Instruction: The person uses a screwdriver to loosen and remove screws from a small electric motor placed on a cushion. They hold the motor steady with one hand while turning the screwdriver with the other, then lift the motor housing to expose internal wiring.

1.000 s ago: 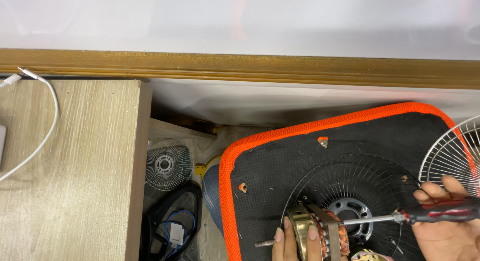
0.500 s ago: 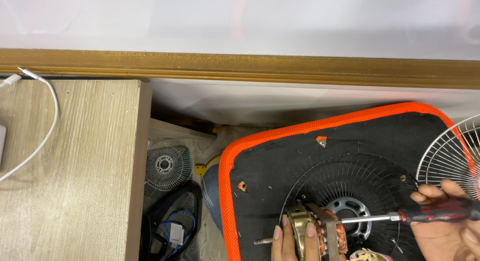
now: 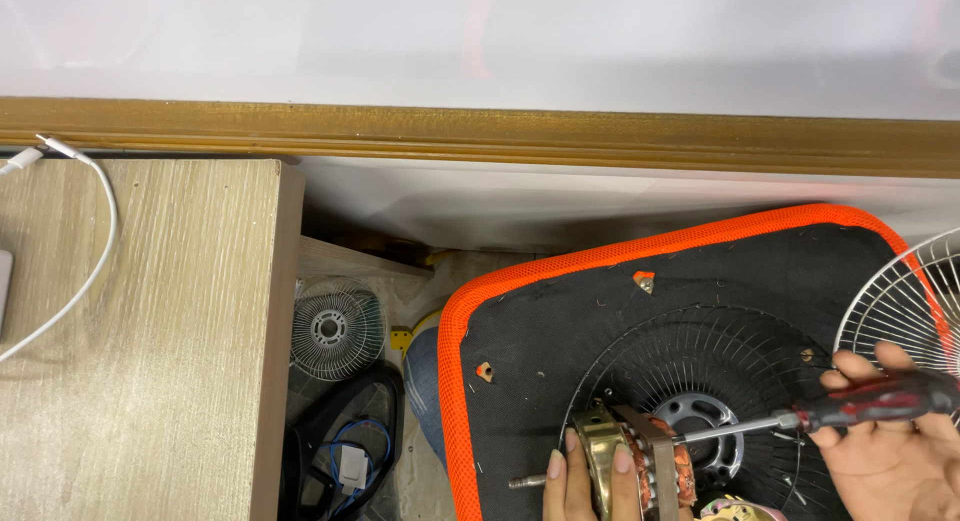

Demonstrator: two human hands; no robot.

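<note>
My left hand point(image 3: 585, 486) holds a fan motor point(image 3: 640, 461) with copper windings and a brass-coloured housing, at the bottom of the view. My right hand point(image 3: 885, 431) grips a screwdriver point(image 3: 850, 406) with a red and black handle; its metal shaft points left and its tip meets the motor. Both rest over a black wire fan guard point(image 3: 700, 366) that lies on a black mat with an orange border point(image 3: 520, 281).
A pale wooden table point(image 3: 140, 351) with a white cable point(image 3: 95, 241) fills the left. Below, between table and mat, stand a small fan point(image 3: 335, 326) and a black bag with blue cables point(image 3: 345, 456). A white wire guard point(image 3: 895, 301) is at the right edge. A wooden rail point(image 3: 480, 131) crosses the wall.
My right hand with the screwdriver has risen slightly and shifted a little; the left hand and motor stay in place.
</note>
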